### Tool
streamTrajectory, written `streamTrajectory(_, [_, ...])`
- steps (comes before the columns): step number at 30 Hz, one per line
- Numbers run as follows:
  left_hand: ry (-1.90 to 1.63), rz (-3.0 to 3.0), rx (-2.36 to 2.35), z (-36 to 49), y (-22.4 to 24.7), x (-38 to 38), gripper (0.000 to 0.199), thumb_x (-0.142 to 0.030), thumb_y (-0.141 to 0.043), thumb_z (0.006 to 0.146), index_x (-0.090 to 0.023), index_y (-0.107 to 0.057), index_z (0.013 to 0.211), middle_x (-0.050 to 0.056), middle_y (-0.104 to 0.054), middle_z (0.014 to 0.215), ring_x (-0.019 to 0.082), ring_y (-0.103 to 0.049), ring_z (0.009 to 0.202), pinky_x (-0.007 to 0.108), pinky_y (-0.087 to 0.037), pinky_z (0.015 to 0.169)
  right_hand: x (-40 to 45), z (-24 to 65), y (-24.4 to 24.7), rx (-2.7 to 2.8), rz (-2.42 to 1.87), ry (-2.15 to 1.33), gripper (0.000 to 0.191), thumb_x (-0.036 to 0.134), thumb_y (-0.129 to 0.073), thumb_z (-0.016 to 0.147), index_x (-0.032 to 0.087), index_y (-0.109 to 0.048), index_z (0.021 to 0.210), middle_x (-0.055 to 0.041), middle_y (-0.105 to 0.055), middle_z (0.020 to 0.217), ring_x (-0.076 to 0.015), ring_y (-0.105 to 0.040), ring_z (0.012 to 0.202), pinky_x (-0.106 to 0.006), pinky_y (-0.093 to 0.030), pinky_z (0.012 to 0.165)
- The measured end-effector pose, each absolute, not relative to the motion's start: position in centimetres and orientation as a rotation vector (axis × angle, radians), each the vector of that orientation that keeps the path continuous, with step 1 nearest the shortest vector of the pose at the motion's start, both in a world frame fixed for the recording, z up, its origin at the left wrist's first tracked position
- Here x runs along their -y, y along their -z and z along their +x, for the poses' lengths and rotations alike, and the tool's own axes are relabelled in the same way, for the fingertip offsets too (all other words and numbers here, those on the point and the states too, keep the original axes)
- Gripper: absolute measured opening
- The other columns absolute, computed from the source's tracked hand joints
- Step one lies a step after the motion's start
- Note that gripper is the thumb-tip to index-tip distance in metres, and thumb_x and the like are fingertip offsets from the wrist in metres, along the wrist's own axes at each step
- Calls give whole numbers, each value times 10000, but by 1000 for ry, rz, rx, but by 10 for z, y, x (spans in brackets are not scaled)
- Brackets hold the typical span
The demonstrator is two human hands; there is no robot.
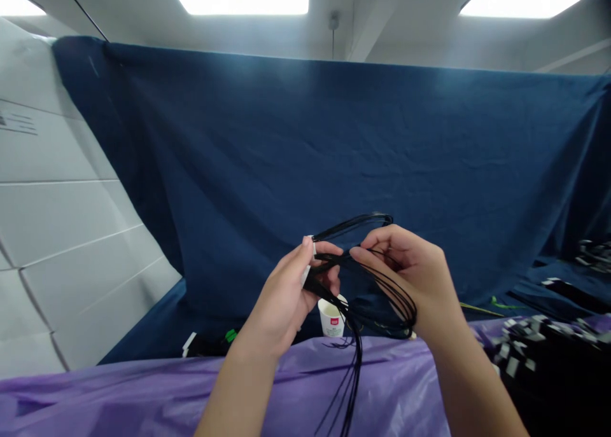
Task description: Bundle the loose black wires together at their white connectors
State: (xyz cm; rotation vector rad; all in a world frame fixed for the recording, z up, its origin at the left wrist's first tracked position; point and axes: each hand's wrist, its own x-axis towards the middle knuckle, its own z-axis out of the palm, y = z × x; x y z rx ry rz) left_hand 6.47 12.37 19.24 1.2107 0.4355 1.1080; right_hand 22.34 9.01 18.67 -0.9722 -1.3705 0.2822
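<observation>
A bundle of thin black cords [356,360], some looped and some hanging loose, is held up between my two hands. My left hand [291,294] is closed around the bundle, with small white tags showing between thumb and fingers. Thumb and forefinger of my right hand [405,268] pinch some strands where they cross, and a loop drapes over that hand's palm side. The strand ends dangle over purple sheeting. Just behind the bundle stands a white paper cup [331,316] with a red mark; its inside is mostly hidden.
Purple plastic sheeting [143,399] covers the near edge. At right lies a heap of black pieces with white tags [548,367]. A small black bundle [207,346] with a green bit lies at left. Blue cloth [358,138] hangs behind; white boxes [71,233] are stacked left.
</observation>
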Motion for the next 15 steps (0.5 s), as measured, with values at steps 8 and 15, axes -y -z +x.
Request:
streamTrajectory(8, [-1097,1055,-421,62,-197,-124,307,-422,-563,901,-129,-643,851,7,-507,614,109,-512,573,221,-436,585,-79,244,-197,1385,-739,-1011,213,368,-703,806,193,-588,765,78,-400,544,-41,-300,424,-167,-241,391])
streamTrajectory(15, [-1118,998,-473,59,-203,-119,283,-402,-556,908,-132,-631,871,7,-486,643,112,-498,588,233,-446,589,-75,272,-202,1179,-611,-996,241,467,-499,860,269,-637,848,-4,-553,713,-111,-391,461,-236,-343,370])
